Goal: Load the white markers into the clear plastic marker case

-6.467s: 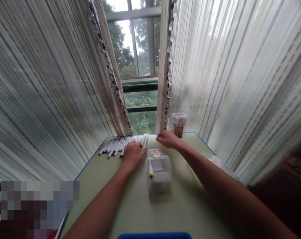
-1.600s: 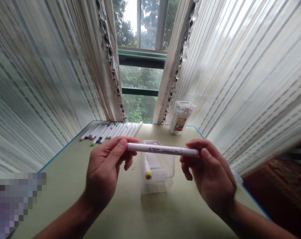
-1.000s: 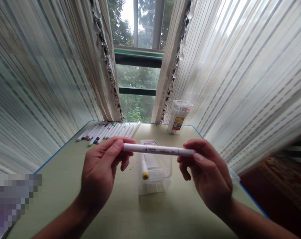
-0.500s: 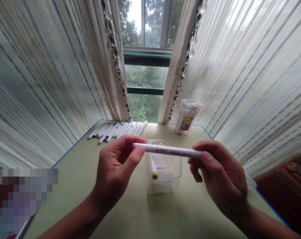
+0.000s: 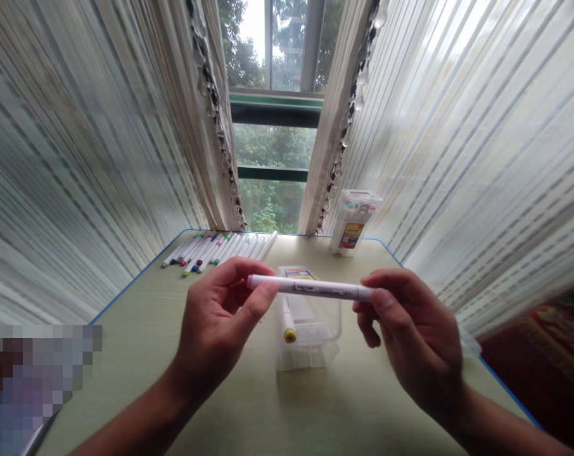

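Reaches over a pale-green, blue-edged table (image 5: 249, 405). With thumb and fingers of left hand (image 5: 215, 316) and right hand (image 5: 415, 335) closed on opposite ends, holds above a clear rectangular plastic box (image 5: 310, 356), mid-table, a slim white plastic marker (image 5: 320, 289), pink-tipped at left.

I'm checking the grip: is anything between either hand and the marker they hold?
Nothing visible: the left hand and the right hand both grip the marker directly, one near each end. The clear box shows behind it, not between.

The left grip (image 5: 223, 313) and right grip (image 5: 413, 332) are 2 bare hands. Both forearms (image 5: 135, 402) are bare and slender.
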Motion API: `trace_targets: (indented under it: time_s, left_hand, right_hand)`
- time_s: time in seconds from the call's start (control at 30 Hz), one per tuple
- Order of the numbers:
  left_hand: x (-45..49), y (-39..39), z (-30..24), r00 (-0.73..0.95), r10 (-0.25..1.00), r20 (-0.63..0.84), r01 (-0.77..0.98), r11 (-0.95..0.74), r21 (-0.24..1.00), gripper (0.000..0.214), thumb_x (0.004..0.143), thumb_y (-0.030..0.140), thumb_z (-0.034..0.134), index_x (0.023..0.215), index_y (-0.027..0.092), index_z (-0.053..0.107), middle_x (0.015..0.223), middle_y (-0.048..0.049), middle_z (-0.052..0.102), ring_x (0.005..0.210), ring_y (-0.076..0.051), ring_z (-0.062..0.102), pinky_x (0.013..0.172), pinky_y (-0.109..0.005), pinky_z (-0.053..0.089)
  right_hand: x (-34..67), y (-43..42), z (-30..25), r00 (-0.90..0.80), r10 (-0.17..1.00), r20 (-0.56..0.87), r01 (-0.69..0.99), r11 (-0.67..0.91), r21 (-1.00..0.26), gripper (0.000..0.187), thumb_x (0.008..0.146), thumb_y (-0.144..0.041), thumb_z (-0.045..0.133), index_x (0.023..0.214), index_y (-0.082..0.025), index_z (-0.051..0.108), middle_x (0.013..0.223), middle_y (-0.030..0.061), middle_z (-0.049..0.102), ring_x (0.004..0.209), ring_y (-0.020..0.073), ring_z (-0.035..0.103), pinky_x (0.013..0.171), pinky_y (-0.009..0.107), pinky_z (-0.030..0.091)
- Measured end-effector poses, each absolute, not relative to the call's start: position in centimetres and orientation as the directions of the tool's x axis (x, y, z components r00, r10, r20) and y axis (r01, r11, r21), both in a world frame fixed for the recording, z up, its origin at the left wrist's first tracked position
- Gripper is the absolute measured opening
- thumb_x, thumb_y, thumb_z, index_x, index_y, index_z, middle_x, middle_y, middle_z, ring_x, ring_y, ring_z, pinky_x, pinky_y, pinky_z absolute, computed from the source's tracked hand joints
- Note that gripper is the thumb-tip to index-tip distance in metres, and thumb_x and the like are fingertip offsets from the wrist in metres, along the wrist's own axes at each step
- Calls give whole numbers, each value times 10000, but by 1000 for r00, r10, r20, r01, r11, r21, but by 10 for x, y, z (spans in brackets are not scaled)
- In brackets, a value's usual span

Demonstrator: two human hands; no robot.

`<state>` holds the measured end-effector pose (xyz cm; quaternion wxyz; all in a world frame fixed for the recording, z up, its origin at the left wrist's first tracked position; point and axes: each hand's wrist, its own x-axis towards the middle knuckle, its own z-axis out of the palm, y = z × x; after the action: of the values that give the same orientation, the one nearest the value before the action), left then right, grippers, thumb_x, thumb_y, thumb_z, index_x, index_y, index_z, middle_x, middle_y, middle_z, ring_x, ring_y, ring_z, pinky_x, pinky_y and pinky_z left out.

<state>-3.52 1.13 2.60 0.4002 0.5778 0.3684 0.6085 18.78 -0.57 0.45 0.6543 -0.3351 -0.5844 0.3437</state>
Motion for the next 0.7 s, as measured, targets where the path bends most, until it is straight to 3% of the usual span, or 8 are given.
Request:
trace_targets:
  time_s: [0.37, 0.7]
  left_hand:
    - [-37, 13, 21, 12, 908, 420, -38, -419, 907, 86, 921, 273, 764, 895, 191, 762, 591, 59, 512, 518, -58, 441, 460, -117, 352]
    - [-38, 12, 20, -13, 912, 410, -152, -407, 901, 177, 977, 286, 666, 884, 217, 800, 661, 21, 611, 566, -94, 502, 501, -191, 388]
  right_hand:
    - [186, -9, 6, 91, 846, 524, -111, 532, -839, 139, 1057, -315, 622, 1048, -253, 746, 756, -4, 689, 507, 76, 547, 431, 156, 424]
    - [187, -6, 4, 106, 852, 512, -100, 521, -848, 155, 1063, -331, 618, 1036, -251, 748, 744, -4, 696, 495, 77, 553, 418, 149, 438]
